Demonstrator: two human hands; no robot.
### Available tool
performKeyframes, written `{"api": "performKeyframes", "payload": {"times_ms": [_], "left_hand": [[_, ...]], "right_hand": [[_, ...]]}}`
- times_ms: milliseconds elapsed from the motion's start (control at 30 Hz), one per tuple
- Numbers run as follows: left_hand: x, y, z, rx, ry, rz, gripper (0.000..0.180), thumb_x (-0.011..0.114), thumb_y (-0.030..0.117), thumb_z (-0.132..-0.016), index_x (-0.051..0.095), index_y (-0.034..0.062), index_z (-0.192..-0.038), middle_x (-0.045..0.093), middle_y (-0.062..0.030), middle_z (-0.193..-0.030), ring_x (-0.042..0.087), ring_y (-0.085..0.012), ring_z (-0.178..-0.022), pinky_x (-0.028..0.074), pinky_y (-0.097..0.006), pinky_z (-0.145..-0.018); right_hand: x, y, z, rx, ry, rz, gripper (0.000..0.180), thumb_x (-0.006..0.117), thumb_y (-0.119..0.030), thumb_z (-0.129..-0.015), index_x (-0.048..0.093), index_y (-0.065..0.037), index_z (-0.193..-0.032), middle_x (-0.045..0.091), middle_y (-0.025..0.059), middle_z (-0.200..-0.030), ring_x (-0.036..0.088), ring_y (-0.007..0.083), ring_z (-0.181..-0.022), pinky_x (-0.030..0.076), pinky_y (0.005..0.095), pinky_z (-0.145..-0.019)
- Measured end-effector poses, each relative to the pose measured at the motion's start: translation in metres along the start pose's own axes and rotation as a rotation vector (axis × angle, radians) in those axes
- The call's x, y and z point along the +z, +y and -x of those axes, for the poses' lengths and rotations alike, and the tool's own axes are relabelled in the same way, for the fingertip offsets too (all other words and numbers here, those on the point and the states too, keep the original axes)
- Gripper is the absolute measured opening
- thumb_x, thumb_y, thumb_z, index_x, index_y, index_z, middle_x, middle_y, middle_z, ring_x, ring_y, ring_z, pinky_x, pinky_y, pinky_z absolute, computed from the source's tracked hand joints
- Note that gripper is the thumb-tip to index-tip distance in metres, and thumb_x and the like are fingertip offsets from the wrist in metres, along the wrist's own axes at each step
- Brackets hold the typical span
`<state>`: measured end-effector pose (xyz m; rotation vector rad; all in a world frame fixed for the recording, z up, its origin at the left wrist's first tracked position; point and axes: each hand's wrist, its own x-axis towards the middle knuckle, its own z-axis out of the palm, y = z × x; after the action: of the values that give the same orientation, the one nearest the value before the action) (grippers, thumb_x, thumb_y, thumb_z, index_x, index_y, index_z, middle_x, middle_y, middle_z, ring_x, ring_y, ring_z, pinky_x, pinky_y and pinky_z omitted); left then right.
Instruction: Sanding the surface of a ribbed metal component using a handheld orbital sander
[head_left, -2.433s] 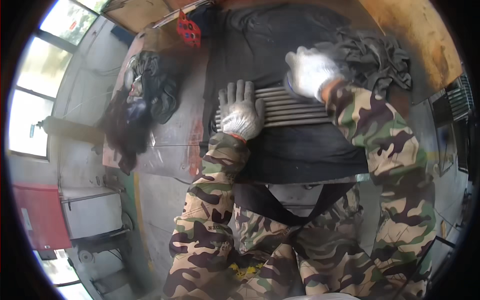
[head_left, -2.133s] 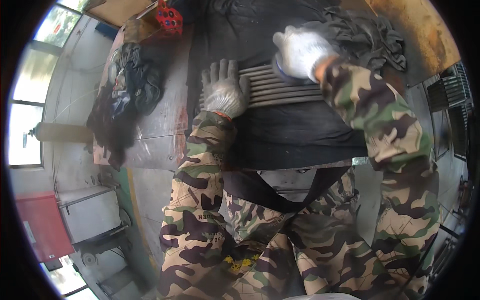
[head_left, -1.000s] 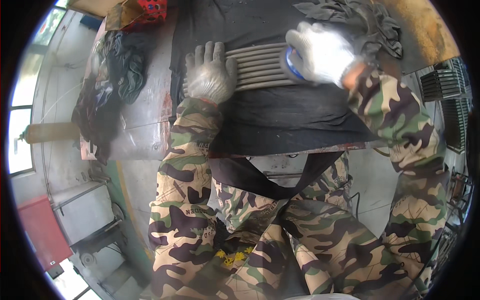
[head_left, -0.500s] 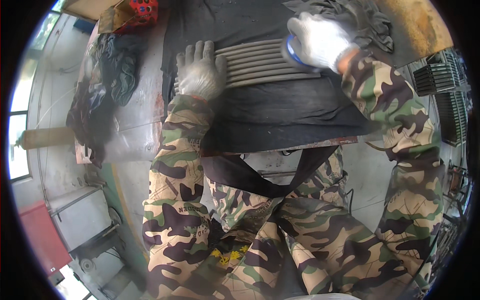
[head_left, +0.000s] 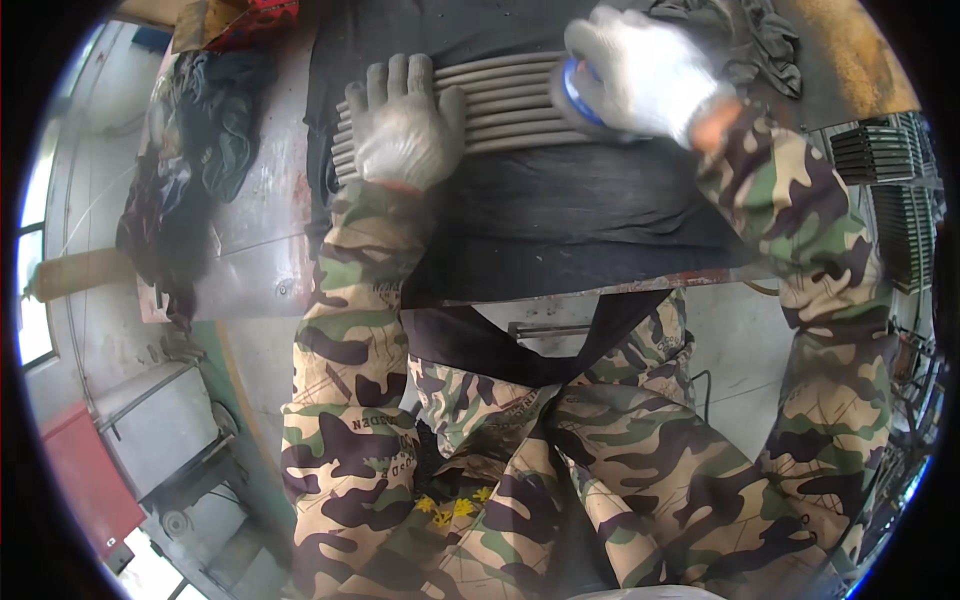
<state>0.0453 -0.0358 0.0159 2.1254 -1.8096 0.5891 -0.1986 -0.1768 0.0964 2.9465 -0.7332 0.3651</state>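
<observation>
A row of several slim grey metal rods (head_left: 500,108) lies side by side on a black cloth (head_left: 560,215) over the table. My left hand (head_left: 405,130), in a whitish work glove, rests flat across the rods near their left ends with fingers spread. In its own white glove, my right hand (head_left: 640,75) is closed over a round blue-edged pad (head_left: 576,95), which sits on the right part of the rods. Hand and pad hide the rods' right ends. The pad's underside is out of sight, and blur leaves its exact kind unclear.
Crumpled dark cloths (head_left: 215,130) lie on the table's left side, and a grey rag (head_left: 770,45) at the far right. A red container (head_left: 255,25) stands at the far left. Racked dark metal bars (head_left: 880,155) are beyond the table's right edge.
The view has shifted, so the table sits higher in the picture. My left hand has slid a little right along the rods, uncovering more of their left ends. The right hand still grips the pad.
</observation>
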Motion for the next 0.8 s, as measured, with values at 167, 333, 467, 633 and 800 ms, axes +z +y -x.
{"api": "performKeyframes", "payload": {"times_ms": [167, 333, 467, 633, 800], "left_hand": [[0.009, -0.012, -0.017, -0.023, -0.005, -0.026, 0.046, 0.059, 0.038, -0.103, 0.064, 0.0040, -0.133, 0.068, -0.0151, -0.133, 0.059, -0.0380, -0.128, 0.042, -0.057, -0.110], [0.008, -0.014, -0.020, 0.004, 0.007, 0.004, 0.045, 0.058, 0.039, -0.103, 0.065, 0.0048, -0.131, 0.068, -0.0145, -0.132, 0.059, -0.0376, -0.127, 0.042, -0.056, -0.110], [0.009, -0.017, -0.025, 0.010, 0.003, 0.001, 0.046, 0.057, 0.039, -0.104, 0.064, 0.0047, -0.133, 0.068, -0.0144, -0.133, 0.059, -0.0378, -0.128, 0.042, -0.056, -0.111], [-0.004, -0.014, -0.023, 0.038, 0.043, 0.010, 0.047, 0.057, 0.038, -0.104, 0.063, 0.0031, -0.135, 0.067, -0.0164, -0.134, 0.059, -0.0389, -0.128, 0.042, -0.056, -0.111], [-0.010, -0.001, -0.020, 0.015, -0.045, 0.052, 0.051, 0.058, 0.038, -0.103, 0.061, 0.0026, -0.140, 0.064, -0.0181, -0.140, 0.057, -0.0399, -0.132, 0.040, -0.056, -0.115]], "right_hand": [[-0.018, -0.008, -0.001, -0.003, 0.123, 0.008, 0.020, 0.072, -0.027, -0.087, 0.072, -0.007, -0.091, 0.069, 0.0205, -0.086, 0.072, 0.0413, -0.082, 0.060, 0.0538, -0.071], [-0.018, -0.003, -0.008, -0.012, 0.161, 0.019, 0.021, 0.071, -0.027, -0.089, 0.072, -0.007, -0.091, 0.069, 0.0204, -0.087, 0.072, 0.0420, -0.082, 0.059, 0.0545, -0.072], [-0.016, 0.003, -0.012, 0.011, 0.157, 0.071, 0.019, 0.071, -0.025, -0.089, 0.071, -0.006, -0.091, 0.070, 0.0200, -0.087, 0.072, 0.0426, -0.082, 0.059, 0.0541, -0.070], [-0.029, 0.000, -0.003, -0.077, 0.212, 0.001, 0.017, 0.072, -0.023, -0.089, 0.070, -0.007, -0.090, 0.068, 0.0202, -0.085, 0.071, 0.0427, -0.078, 0.059, 0.0531, -0.069], [-0.022, 0.013, -0.004, 0.018, 0.084, 0.071, 0.020, 0.067, -0.026, -0.093, 0.070, -0.006, -0.099, 0.070, 0.0207, -0.095, 0.072, 0.0430, -0.087, 0.059, 0.0538, -0.077]]}}
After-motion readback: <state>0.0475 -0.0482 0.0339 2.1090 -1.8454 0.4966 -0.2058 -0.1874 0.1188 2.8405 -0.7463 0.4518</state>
